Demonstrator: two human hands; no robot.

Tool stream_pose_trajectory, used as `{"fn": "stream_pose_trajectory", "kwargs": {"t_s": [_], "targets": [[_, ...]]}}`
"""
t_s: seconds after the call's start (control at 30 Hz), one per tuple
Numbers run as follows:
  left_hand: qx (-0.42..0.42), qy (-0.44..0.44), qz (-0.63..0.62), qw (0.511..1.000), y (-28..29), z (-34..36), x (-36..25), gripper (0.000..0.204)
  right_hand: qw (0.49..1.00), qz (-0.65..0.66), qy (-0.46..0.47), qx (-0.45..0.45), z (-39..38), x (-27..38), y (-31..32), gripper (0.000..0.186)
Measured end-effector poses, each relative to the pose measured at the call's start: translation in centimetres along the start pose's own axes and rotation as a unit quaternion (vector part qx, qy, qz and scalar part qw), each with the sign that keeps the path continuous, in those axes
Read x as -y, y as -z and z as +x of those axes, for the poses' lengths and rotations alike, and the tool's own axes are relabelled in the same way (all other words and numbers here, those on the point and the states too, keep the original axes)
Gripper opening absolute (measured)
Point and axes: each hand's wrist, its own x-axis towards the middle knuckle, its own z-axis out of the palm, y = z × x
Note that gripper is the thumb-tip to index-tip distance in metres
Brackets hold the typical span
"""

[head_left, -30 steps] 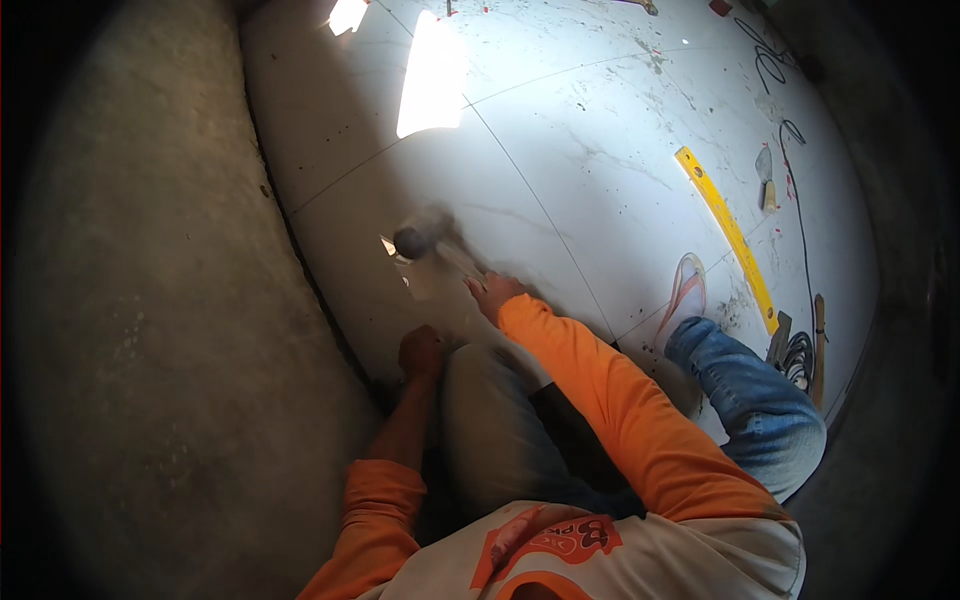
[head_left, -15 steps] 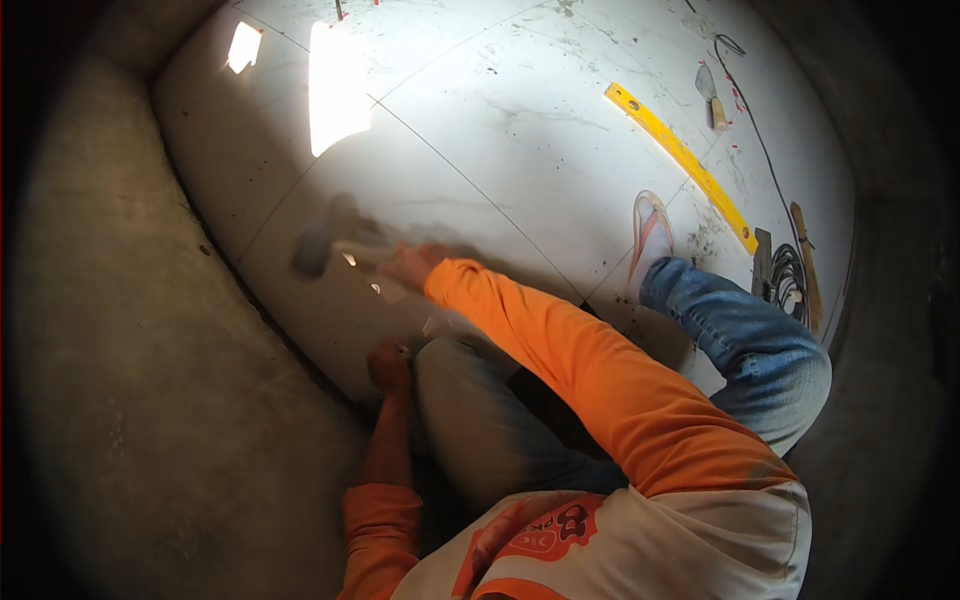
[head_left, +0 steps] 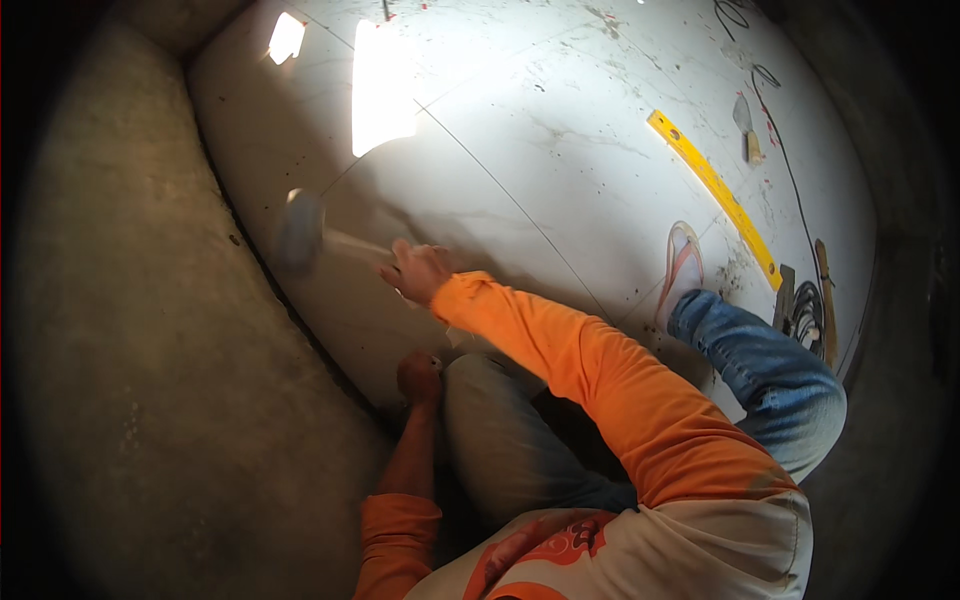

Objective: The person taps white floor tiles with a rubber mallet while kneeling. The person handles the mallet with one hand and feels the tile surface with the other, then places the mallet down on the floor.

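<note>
My right hand (head_left: 420, 270) is wrapped round the pale handle of a mallet (head_left: 299, 232), its arm stretched forward and left. The mallet's dark, thick head is smeared by motion over the tiled floor, close to the wall's foot. Beside my left knee, my left hand (head_left: 420, 378) is closed like a fist, low by the floor. Whatever it may hold is hidden. Large pale tiles (head_left: 520, 150) with thin dark joints lie beneath both hands.
A grey wall (head_left: 110, 300) rises along the left. To the right lie a yellow spirit level (head_left: 715, 190), a trowel (head_left: 745, 130), a coiled dark cable (head_left: 806, 308) and a wooden-handled tool (head_left: 826, 300). My sandalled right foot (head_left: 682, 265) stands near the level.
The mallet head has swung slightly toward the wall and upward in the picture. My left hand stays beside the knee. The whole view has shifted a little.
</note>
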Motion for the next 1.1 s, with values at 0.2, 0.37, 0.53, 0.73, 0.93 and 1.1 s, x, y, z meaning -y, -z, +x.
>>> {"fn": "stream_pose_trajectory", "kwargs": {"t_s": [0.2,0.37,0.53,0.73,0.93,1.1], "targets": [[0.032,0.050,0.056,0.997,-0.1,-0.4,-0.3,0.014,0.917,0.168,-0.323,-0.165,1.0,-2.5,-1.7,0.061],[0.079,0.032,0.007,0.996,0.7,0.6,0.3,0.011,0.980,-0.037,-0.179,-0.074,-4.3,-6.0,-3.7,0.074],[-0.065,0.204,-0.347,0.913,5.0,5.9,5.4,0.017,0.972,-0.031,-0.231,-0.003,-10.0,-9.2,-4.6,0.073],[-0.010,0.320,-0.321,0.891,6.3,14.0,11.8,0.041,0.962,-0.056,-0.267,0.003,-10.5,-9.7,-4.7,0.067],[-0.111,0.405,-0.006,0.908,2.9,19.2,11.3,0.091,0.962,-0.076,-0.262,0.012,-10.3,-8.8,-3.2,0.068],[-0.120,0.445,-0.042,0.886,1.6,17.5,12.2,0.083,0.983,0.030,-0.176,0.052,-9.7,-2.6,-2.0,0.069]]}}
